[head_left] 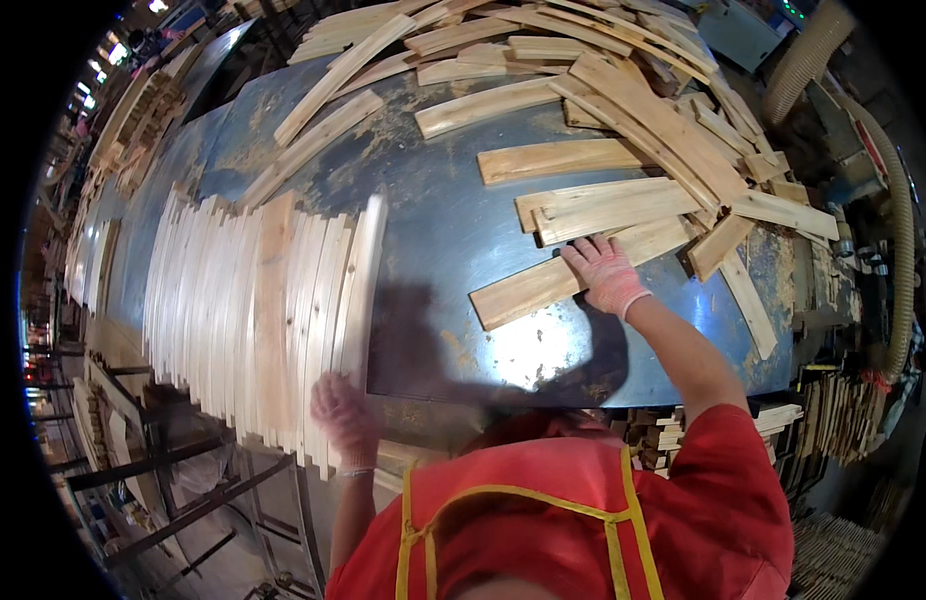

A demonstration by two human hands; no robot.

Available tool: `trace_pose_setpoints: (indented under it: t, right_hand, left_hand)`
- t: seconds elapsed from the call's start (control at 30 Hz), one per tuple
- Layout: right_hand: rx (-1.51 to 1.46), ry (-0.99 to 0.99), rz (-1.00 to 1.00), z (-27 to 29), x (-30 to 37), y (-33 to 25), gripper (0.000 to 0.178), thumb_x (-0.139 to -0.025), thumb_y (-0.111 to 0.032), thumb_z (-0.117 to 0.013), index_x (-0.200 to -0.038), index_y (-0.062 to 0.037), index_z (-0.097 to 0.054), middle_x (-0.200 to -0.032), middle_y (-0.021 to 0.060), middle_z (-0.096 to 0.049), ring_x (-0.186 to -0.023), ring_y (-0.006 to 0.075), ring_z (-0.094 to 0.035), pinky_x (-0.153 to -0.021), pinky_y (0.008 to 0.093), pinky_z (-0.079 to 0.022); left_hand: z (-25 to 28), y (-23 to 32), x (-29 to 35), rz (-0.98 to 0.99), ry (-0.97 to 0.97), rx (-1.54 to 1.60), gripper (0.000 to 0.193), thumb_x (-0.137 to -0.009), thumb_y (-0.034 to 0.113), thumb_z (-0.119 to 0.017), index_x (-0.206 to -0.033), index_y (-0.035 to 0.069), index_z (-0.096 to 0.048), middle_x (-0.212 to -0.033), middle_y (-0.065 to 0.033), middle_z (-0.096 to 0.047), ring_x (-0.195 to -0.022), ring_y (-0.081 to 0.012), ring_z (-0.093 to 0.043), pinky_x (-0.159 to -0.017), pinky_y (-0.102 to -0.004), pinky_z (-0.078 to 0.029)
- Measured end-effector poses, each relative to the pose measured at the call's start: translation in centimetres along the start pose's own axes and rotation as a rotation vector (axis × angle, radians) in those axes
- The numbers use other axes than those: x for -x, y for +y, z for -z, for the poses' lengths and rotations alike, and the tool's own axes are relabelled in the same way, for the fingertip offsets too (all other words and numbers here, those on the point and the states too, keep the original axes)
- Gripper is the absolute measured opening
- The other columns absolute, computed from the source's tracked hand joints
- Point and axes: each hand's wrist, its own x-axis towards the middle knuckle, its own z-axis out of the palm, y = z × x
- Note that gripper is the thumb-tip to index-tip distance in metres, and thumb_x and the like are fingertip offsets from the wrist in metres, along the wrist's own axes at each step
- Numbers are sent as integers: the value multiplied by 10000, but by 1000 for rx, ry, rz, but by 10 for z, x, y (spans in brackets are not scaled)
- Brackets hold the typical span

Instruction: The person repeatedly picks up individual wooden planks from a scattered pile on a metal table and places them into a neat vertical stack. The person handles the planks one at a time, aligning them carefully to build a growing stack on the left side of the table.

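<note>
My right hand [605,276], in a pale pinkish work glove, reaches across a wooden board [528,294] lying slantwise on the metal tabletop. Its fingers bend over the board's far edge, gripping it. My left hand [345,418], gloved alike and slightly blurred, is closed at the near end of the rightmost board [363,285] in a tight row. That row of narrow boards [223,300] lies side by side on the left, near ends jutting past the table's front edge. Just beyond my right hand, two short boards [613,208] overlap.
Loose boards [643,120] pile up across the table's far side and right. The dark metal tabletop [433,240] has worn, dusty patches. A ribbed hose [901,240] hangs at the right. A metal frame [193,505] stands below left, and stacked wood [838,415] sits below right.
</note>
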Motion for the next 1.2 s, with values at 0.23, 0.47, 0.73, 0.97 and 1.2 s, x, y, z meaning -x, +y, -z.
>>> trace_pose_setpoints:
  t: [0.23,0.47,0.73,0.97,1.2]
  right_hand:
    - [-413,-394,118,97,-24,-40,832,-816,-502,-821,-1533,-181,-548,-1356,200,-687,-1262,397,-662,-1100,489,-506]
    - [-905,-62,156,98,-111,28,797,-876,-540,-762,-1445,-7,-600,-1332,288,-708,-1230,386,-695,-1069,429,-539]
    - [-286,258,-736,103,-137,275,464,-903,-302,-732,-1287,-41,-732,-1284,248,-745,-1234,394,-704,-1078,456,-541]
    - [-1090,-45,-381,57,-49,134,535,-910,-283,-776,-1354,2,-686,-1165,178,-779,-1021,257,-731,-946,384,-568]
    - [-1294,-77,-334,54,49,-131,571,-943,-175,-767,-1452,13,-588,-1216,139,-743,-1071,202,-698,-960,368,-577]
  left_hand:
    - [19,66,-29,31,-241,306,797,-919,296,-800,-1608,63,-474,-1637,-195,-492,-1509,-387,-470,-1219,-521,-409]
    - [-41,210,-85,858,-1064,2194,600,-979,131,-783,-1522,6,-560,-1432,-121,-669,-1252,-216,-677,-1082,-359,-547]
    - [-60,234,-101,815,-957,1713,462,-931,46,-745,-1382,-1,-656,-1199,-64,-763,-1024,-162,-730,-914,-315,-591]
    - [-39,192,-95,663,-710,1291,466,-880,206,-737,-1308,24,-712,-971,-72,-787,-882,-144,-726,-814,-342,-585]
    - [-17,198,-97,468,-736,865,522,-891,384,-699,-1297,58,-668,-1053,-224,-786,-1062,-429,-754,-925,-531,-571]
